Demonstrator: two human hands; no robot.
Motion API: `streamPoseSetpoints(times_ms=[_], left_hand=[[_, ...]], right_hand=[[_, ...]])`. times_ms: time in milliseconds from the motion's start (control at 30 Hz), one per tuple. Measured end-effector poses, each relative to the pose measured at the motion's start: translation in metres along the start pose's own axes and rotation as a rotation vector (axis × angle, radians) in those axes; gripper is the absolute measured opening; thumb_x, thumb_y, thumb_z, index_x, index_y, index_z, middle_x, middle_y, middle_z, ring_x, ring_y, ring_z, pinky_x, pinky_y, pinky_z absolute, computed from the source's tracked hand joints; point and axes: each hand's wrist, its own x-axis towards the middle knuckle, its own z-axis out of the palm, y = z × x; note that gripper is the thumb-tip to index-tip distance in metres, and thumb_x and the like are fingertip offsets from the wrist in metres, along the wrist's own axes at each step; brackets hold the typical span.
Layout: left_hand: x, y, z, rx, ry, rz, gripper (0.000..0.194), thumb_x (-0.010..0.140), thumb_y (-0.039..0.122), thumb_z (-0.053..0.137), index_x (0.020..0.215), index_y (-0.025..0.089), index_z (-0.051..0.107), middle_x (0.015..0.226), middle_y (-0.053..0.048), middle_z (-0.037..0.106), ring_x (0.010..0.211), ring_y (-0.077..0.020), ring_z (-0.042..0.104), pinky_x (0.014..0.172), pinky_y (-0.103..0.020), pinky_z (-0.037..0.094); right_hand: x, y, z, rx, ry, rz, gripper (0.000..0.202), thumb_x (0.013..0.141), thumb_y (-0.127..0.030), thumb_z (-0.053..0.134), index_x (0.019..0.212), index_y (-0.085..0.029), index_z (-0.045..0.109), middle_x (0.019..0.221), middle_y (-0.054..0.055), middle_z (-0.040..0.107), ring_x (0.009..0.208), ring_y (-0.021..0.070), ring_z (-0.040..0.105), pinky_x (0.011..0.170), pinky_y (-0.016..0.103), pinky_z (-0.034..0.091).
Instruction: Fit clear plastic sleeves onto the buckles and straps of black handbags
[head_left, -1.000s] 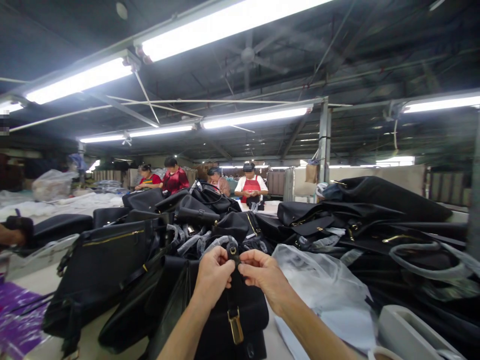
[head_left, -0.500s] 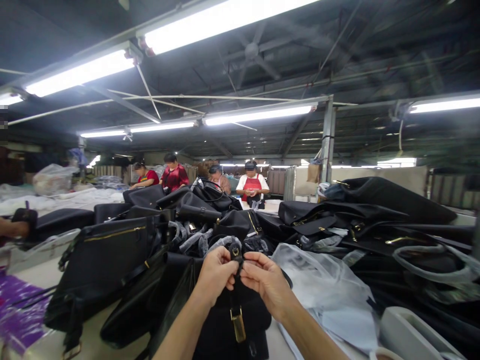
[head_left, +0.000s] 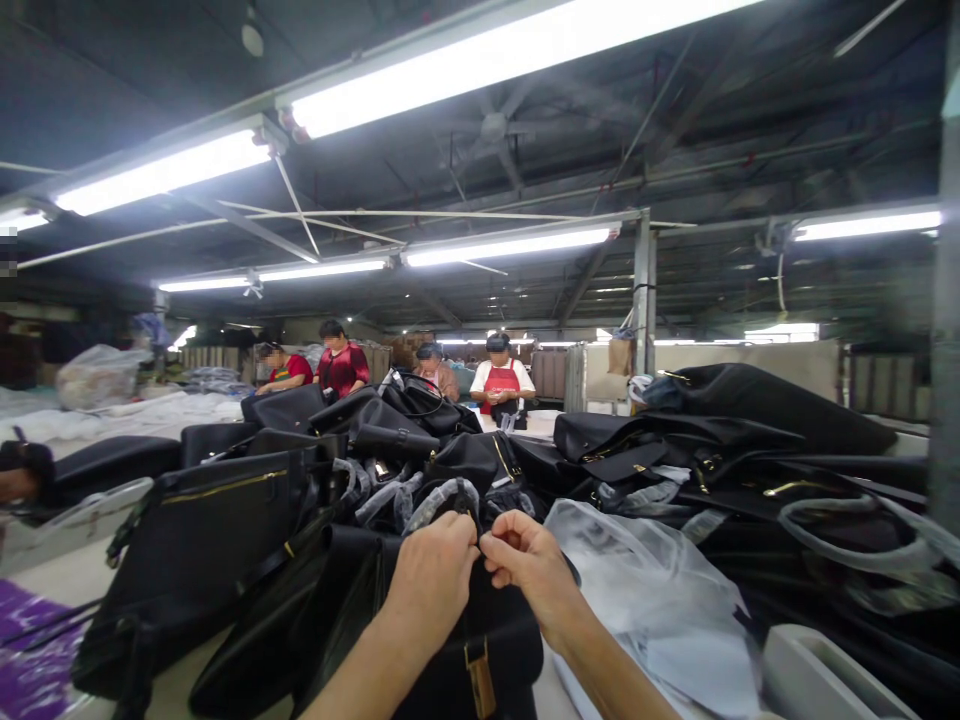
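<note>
A black bag (head_left: pixel 517 645) stands right in front of me, its gold buckle (head_left: pixel 480 678) hanging on the front. Above that buckle, my left hand (head_left: pixel 435 565) is closed round the bag's black strap tab; its back hides most of the tab. My right hand (head_left: pixel 531 570) sits just to the right, thumb and forefinger pinched together near the tab. What lies between those fingertips is too small to make out. Behind both hands, a handle wrapped in clear plastic (head_left: pixel 442 500) curves up.
Black bags (head_left: pixel 217 530) with gold zips lie heaped on the table, left and ahead. More bags (head_left: pixel 720 430) pile up at right. Clear plastic bags (head_left: pixel 637 560) lie beside my right arm, near a pale grey holder (head_left: pixel 832 675). Several people work beyond; another person's hand (head_left: pixel 19 485) shows far left.
My left hand has turned so its back faces me, covering the eyelet tab that showed before. The right fingertips have drawn into a tighter pinch. The view has shifted slightly.
</note>
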Motion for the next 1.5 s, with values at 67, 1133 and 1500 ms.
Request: streamPoseSetpoints(times_ms=[67,1133,1500], left_hand=[[0.005,-0.004,-0.005,0.041,-0.015,0.082,0.016,0.088,0.011,0.046,0.078,0.02,0.055,0.087,-0.004,0.063,0.083,-0.0205,0.061,0.069,-0.03,0.04],[0.044,-0.01,-0.021,0.203,-0.008,0.156,0.014,0.09,0.011,0.043,0.089,0.019,0.055,0.085,-0.005,0.064,0.083,-0.0226,0.064,0.069,-0.031,0.042],[0.009,-0.007,-0.019,0.0,0.135,0.022,0.035,0.097,0.028,0.035,0.065,0.021,0.045,0.072,-0.004,0.06,0.069,-0.0192,0.057,0.066,-0.031,0.038]], right_hand=[[0.001,-0.002,-0.002,-0.019,-0.042,-0.007,0.034,0.064,-0.038,0.079,0.07,-0.019,0.052,0.057,-0.004,0.058,0.053,0.0112,0.057,0.049,0.021,0.048],[-0.025,-0.011,0.015,-0.459,-0.04,-0.305,0.02,0.068,-0.017,0.055,0.062,-0.023,0.037,0.061,-0.004,0.048,0.053,0.0111,0.042,0.05,0.024,0.031],[-0.052,-0.003,0.007,0.296,-0.089,0.123,0.042,0.063,-0.038,0.081,0.064,-0.021,0.043,0.055,-0.006,0.052,0.047,0.0088,0.047,0.048,0.02,0.041]])
